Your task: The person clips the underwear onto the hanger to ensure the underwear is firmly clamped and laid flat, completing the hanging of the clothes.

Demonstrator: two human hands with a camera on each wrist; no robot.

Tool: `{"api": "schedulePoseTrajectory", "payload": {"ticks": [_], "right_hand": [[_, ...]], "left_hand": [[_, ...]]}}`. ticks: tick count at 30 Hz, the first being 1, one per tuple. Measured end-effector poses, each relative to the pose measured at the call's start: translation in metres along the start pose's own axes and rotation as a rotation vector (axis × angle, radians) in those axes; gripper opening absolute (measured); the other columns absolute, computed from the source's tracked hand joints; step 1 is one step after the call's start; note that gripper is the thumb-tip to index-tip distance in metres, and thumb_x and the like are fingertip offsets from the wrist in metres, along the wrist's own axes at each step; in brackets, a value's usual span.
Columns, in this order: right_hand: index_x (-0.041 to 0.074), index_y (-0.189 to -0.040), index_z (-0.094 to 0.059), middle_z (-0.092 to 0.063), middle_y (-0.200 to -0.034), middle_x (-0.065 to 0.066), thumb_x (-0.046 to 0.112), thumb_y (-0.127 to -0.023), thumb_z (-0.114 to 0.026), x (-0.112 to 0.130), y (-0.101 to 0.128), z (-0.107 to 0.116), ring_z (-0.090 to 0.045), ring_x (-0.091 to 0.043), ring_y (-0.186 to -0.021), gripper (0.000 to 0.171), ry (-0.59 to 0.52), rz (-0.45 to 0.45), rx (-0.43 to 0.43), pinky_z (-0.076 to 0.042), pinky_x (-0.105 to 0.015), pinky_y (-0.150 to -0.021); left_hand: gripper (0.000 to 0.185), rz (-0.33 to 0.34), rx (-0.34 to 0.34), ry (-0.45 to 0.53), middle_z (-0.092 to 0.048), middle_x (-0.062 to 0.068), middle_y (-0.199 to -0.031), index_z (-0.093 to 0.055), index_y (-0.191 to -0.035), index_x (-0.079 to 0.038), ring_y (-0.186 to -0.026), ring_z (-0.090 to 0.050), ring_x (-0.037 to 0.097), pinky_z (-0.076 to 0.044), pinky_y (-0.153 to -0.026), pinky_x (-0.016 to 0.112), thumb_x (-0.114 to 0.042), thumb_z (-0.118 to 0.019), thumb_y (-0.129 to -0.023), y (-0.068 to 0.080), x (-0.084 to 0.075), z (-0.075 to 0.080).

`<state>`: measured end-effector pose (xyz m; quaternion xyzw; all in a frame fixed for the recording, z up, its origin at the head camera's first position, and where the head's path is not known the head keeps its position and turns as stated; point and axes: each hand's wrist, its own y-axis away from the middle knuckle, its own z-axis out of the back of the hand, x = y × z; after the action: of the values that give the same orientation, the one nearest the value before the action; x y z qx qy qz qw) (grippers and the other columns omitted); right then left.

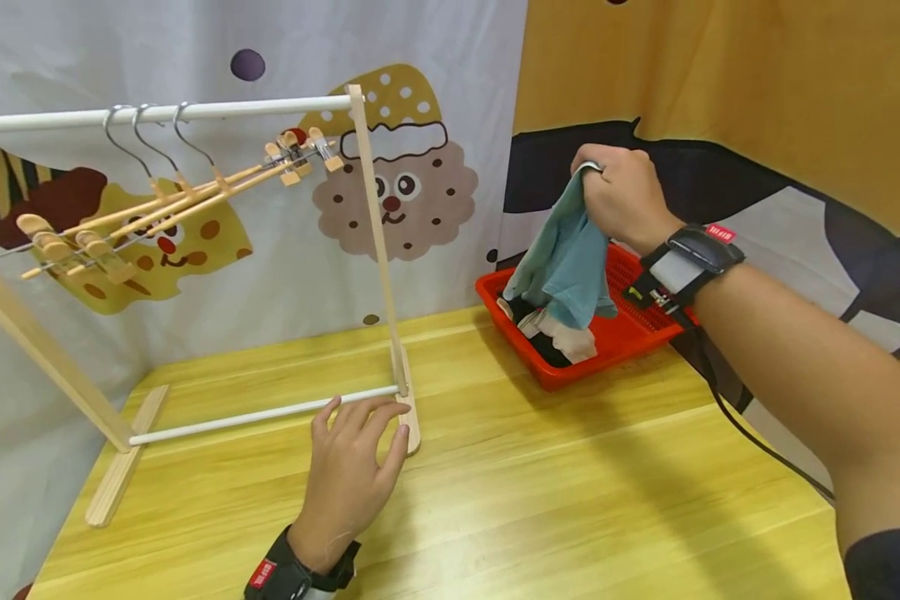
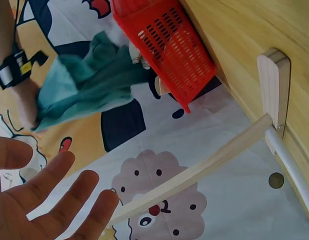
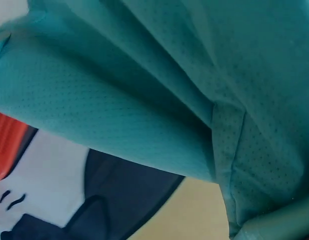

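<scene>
In the head view my right hand (image 1: 624,193) grips a light teal garment (image 1: 570,262) by its upper edge. The cloth hangs down over a red plastic basket (image 1: 630,329), its lower end close to the clothes inside. Perforated teal fabric (image 3: 119,100) fills most of the right wrist view, so its full shape is hidden. Above the table, near the right foot of a wooden rack, is my left hand (image 1: 356,467), fingers spread and slightly bent, holding nothing. Black and beige clothes (image 1: 562,337) lie at the basket's left side.
A wooden rack (image 1: 375,217) with white rods stands at the left. Several clip hangers (image 1: 187,200) with metal hooks hang from its top rod (image 1: 270,107). The yellow wood-grain table (image 1: 540,492) meets a patterned cloth backdrop (image 1: 450,50). A cable (image 1: 750,437) trails from the right wrist.
</scene>
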<state>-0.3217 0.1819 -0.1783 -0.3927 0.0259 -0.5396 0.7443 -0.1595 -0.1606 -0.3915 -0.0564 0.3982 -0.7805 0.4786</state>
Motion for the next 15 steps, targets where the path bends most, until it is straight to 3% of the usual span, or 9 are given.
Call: {"api": "schedulePoseTrajectory", "payload": {"ticks": [6, 15], "right_hand": [[0.008, -0.094, -0.068, -0.066, -0.088, -0.008, 0.016, -0.099, -0.030, 0.034, 0.001, -0.001, -0.057, -0.015, -0.079, 0.039, -0.097, 0.052, -0.071, -0.042, -0.024, -0.067], [0.006, -0.087, -0.068, -0.062, -0.080, -0.008, 0.005, -0.097, -0.034, 0.084, 0.021, -0.013, -0.053, -0.015, -0.068, 0.035, -0.231, 0.162, 0.004, -0.042, -0.025, -0.059]], "left_hand": [[0.024, 0.006, 0.009, 0.004, -0.070, 0.003, -0.114, -0.071, -0.114, -0.016, -0.109, -0.063, 0.027, -0.028, -0.107, 0.064, -0.024, -0.069, -0.092, 0.003, -0.001, -0.001], [0.056, -0.034, 0.021, -0.010, -0.069, 0.002, -0.117, -0.060, -0.133, -0.017, -0.109, -0.064, 0.024, -0.031, -0.107, 0.062, -0.037, -0.079, -0.083, 0.003, -0.010, -0.003]]}}
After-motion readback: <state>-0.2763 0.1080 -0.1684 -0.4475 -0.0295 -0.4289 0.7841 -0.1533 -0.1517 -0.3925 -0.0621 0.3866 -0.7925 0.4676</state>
